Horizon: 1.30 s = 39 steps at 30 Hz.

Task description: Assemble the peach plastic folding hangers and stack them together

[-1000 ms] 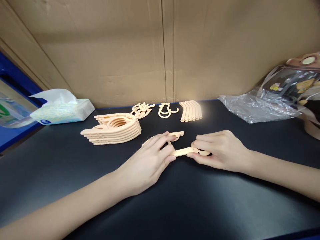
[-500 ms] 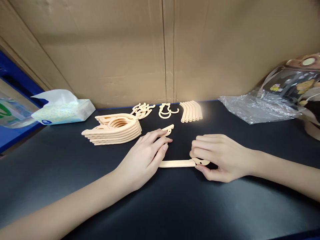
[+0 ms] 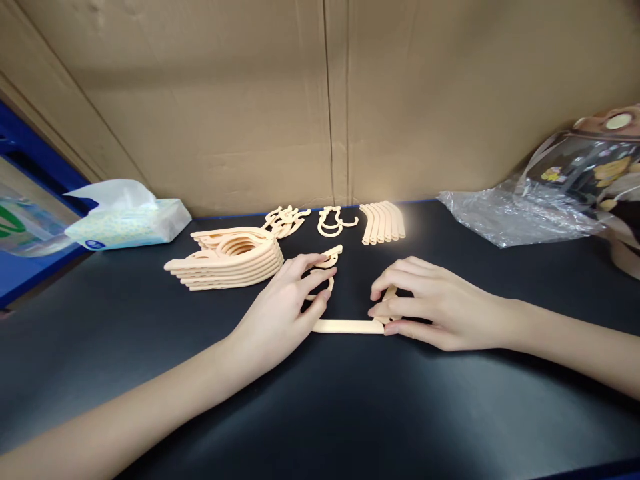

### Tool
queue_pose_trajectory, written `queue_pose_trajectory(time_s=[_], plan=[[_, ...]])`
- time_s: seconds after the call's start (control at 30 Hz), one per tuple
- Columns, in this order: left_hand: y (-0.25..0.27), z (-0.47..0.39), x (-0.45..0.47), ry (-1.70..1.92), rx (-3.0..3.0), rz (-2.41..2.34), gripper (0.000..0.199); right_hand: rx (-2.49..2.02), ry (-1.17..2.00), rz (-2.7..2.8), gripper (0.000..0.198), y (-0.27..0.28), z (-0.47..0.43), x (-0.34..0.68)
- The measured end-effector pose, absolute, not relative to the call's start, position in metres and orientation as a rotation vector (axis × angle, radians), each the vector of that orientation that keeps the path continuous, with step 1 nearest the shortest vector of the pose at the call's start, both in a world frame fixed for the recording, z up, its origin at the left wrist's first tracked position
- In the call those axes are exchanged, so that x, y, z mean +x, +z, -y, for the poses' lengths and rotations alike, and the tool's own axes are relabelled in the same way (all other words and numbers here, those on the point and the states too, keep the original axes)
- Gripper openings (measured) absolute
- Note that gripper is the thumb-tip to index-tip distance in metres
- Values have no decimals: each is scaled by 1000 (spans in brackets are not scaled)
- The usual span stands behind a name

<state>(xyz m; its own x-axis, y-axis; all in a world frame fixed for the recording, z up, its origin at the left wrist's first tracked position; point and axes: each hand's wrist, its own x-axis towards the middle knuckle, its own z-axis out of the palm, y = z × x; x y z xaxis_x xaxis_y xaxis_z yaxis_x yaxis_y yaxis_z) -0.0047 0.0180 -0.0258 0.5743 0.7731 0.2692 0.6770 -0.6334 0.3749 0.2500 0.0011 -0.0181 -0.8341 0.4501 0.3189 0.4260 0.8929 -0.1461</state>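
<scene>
In the head view, a cream plastic folding hanger (image 3: 350, 326) lies on the black table between my hands, its straight bar toward me. My left hand (image 3: 280, 300) grips its left side, fingers curved over the parts and partly hiding them. A short end piece (image 3: 333, 255) and a curved hook part (image 3: 329, 288) show around those fingertips. At the bar's right end, my right hand (image 3: 430, 303) pinches a small arm piece (image 3: 392, 293), which is tilted up and mostly covered by the fingers.
Left of centre is a stack of cream hanger bodies (image 3: 235, 260). Behind it lie loose hooks (image 3: 287, 221), more hooks (image 3: 330, 222) and a row of curved arm pieces (image 3: 383, 223). A tissue pack (image 3: 130, 223), clear plastic (image 3: 515, 217) and a transparent bag (image 3: 575, 167) flank the table.
My right hand has moved slightly up and left, and the arm piece in it now stands turned upward. My left hand has shifted a little left, showing more of the curved hook part.
</scene>
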Motion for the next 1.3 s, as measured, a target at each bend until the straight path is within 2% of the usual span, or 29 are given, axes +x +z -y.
queue_pose_trajectory(time_s=[0.27, 0.5, 0.63, 0.73, 0.97, 1.1, 1.3], plan=[[-27, -19, -4, 729, 2369, -1207, 19, -695, 281, 2730, 25, -19, -3, 252], [-27, -21, -5, 811, 2293, -1240, 26, -716, 314, 2675, 25, -18, 0, 251], [-25, -20, -5, 834, 2394, -1228, 22, -832, 45, 2596, 23, -21, -1, 251], [-24, -19, -5, 841, 2475, -1238, 19, -902, -197, 2581, 29, -22, -1, 249], [-23, -17, -5, 790, 2568, -1295, 18, -786, -180, 2677, 47, -20, 9, 241], [-23, -17, -5, 757, 2592, -1310, 17, -617, -78, 2736, 42, -19, 13, 237], [-24, -18, -6, 743, 2562, -1303, 15, -488, 32, 2725, 25, -19, 18, 234]])
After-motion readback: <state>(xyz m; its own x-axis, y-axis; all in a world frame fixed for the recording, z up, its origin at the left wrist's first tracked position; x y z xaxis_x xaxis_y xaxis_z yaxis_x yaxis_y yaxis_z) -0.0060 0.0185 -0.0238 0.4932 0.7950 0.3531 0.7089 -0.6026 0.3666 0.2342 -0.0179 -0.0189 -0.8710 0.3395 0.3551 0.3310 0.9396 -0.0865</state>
